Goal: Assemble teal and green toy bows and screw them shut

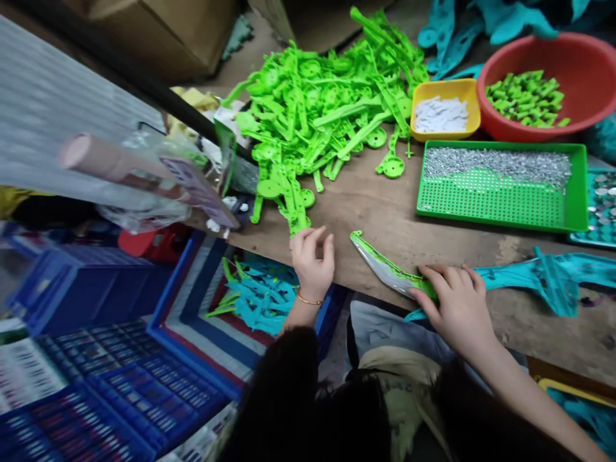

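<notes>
My left hand (pixel 312 264), with a thin gold bracelet at the wrist, is at the table's front edge. Its fingers are loosely bent, thumb apart, and the fingertips meet the lower end of a bright green plastic part (pixel 299 221) at the bottom of a heap. I see nothing held in it. My right hand (pixel 455 298) is closed over the right end of a curved green part with a grey blade-like piece (pixel 385 268), lying along the table edge. A larger teal plastic piece (pixel 510 274) extends to the right from beneath that hand, partly hidden by it.
A large heap of green parts (pixel 317 109) covers the table's back. On the right are a green tray (pixel 500 215) of small metal pieces, a yellow tray (pixel 445 136) of white strips and a red bowl (pixel 587 83). A blue crate (pixel 163 314) of teal and green parts stands below.
</notes>
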`<state>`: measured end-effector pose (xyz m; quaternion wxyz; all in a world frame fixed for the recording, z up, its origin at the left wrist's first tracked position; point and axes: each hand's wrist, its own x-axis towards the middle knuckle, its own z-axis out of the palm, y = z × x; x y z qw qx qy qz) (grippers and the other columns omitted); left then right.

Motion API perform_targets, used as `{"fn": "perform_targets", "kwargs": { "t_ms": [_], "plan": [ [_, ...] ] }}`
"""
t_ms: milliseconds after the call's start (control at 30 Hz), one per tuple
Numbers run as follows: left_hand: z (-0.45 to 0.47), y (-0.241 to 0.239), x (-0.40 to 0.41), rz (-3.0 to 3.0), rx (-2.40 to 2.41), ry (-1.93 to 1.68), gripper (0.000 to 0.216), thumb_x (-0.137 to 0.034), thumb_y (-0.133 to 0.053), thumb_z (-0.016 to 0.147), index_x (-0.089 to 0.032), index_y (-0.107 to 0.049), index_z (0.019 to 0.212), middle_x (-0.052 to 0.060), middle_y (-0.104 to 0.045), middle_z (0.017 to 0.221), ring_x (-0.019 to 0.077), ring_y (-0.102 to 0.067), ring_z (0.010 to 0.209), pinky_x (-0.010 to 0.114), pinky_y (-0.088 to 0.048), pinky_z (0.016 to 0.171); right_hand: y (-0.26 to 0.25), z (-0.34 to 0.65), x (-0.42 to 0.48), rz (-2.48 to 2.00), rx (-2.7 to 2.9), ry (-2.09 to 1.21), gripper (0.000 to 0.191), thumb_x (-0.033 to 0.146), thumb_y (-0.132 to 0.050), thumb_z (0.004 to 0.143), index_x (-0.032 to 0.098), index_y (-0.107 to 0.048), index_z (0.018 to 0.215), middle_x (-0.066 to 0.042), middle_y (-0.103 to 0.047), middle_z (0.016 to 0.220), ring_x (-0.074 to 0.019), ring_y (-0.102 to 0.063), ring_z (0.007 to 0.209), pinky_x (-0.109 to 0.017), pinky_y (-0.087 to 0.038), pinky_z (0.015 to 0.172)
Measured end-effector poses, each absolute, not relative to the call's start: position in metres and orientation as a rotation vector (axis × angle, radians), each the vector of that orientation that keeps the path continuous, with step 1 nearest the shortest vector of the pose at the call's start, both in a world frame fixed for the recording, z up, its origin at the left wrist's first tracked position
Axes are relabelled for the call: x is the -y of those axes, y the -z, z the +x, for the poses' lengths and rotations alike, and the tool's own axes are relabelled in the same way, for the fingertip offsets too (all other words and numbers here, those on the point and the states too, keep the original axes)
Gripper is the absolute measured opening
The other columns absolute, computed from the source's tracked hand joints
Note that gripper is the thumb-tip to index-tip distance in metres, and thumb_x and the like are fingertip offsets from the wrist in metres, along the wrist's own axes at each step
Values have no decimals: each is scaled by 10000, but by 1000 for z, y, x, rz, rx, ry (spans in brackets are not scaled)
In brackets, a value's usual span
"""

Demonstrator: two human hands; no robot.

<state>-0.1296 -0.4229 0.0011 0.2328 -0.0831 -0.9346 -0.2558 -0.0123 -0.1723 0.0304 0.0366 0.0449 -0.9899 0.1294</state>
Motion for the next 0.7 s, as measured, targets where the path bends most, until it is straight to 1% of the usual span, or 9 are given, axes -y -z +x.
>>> {"fn": "perform_targets", "kwargs": {
  "t_ms": [67, 100, 200, 267, 300, 367, 467, 567, 700],
  "plan": [
    [-133, -1, 440, -54, 2490, 576, 281, -371, -605, 874, -156, -622, 1054, 100, -578, 980, 235, -565, 994, 395, -449, 912, -28, -12, 171, 157, 3024, -394, 381, 469, -510, 920, 186, -617, 1151, -70, -670, 1050, -256, -571, 979, -458, -325, 993],
    [-134, -1, 448, -19, 2486, 533, 348, -401, -637, 847, -146, -608, 1082, 108, -575, 991, 249, -558, 1001, 408, -441, 918, -27, -12, 171, 161, 3017, -392, 382, 473, -510, 919, 189, -614, 1153, -69, -669, 1050, -258, -570, 980, -458, -329, 989],
    [-138, -1, 459, -23, 2529, 484, 602, -487, -716, 765, -128, -531, 1211, 140, -573, 1069, 284, -538, 1037, 443, -416, 946, -25, -11, 169, 161, 3005, -395, 396, 481, -508, 919, 184, -593, 1166, -70, -668, 1053, -255, -571, 977, -457, -334, 989],
    [-144, -5, 452, -78, 2523, 496, 672, -510, -713, 762, -127, -487, 1266, 156, -561, 1119, 295, -522, 1073, 453, -401, 966, -25, -11, 168, 189, 2996, -410, 429, 493, -491, 923, 165, -570, 1189, -85, -664, 1084, -256, -571, 990, -452, -342, 984],
    [-149, -9, 444, -138, 2510, 511, 656, -508, -695, 780, -127, -484, 1270, 161, -556, 1133, 297, -514, 1091, 455, -392, 978, -25, -11, 168, 207, 2983, -421, 452, 502, -478, 926, 154, -557, 1202, -97, -657, 1110, -260, -568, 1008, -451, -347, 980],
    [-167, -19, 420, -320, 2494, 543, 549, -470, -633, 842, -127, -505, 1252, 166, -552, 1150, 294, -500, 1122, 454, -376, 1002, -27, -12, 167, 235, 2941, -448, 476, 508, -447, 936, 142, -534, 1227, -120, -638, 1168, -268, -559, 1058, -455, -345, 988],
    [-210, -38, 373, -569, 2568, 541, 395, -362, -551, 901, -122, -553, 1214, 171, -557, 1172, 299, -493, 1140, 451, -378, 1003, -32, -12, 164, 226, 2877, -478, 435, 479, -442, 947, 156, -528, 1226, -120, -630, 1188, -265, -559, 1096, -477, -308, 1036],
    [-261, -51, 329, -480, 2797, 426, 353, -283, -558, 875, -92, -587, 1170, 203, -563, 1195, 346, -482, 1159, 470, -391, 977, -35, -8, 161, 206, 2873, -513, 347, 434, -479, 945, 188, -551, 1178, -92, -645, 1155, -241, -591, 1062, -490, -265, 1073],
    [-311, -58, 294, -289, 2999, 432, 334, -202, -505, 877, -65, -600, 1166, 232, -558, 1256, 356, -446, 1253, 468, -343, 1042, -34, -2, 155, 143, 2852, -552, 283, 396, -505, 942, 212, -558, 1151, -68, -659, 1121, -223, -614, 1031, -493, -244, 1082]
  ]
}}
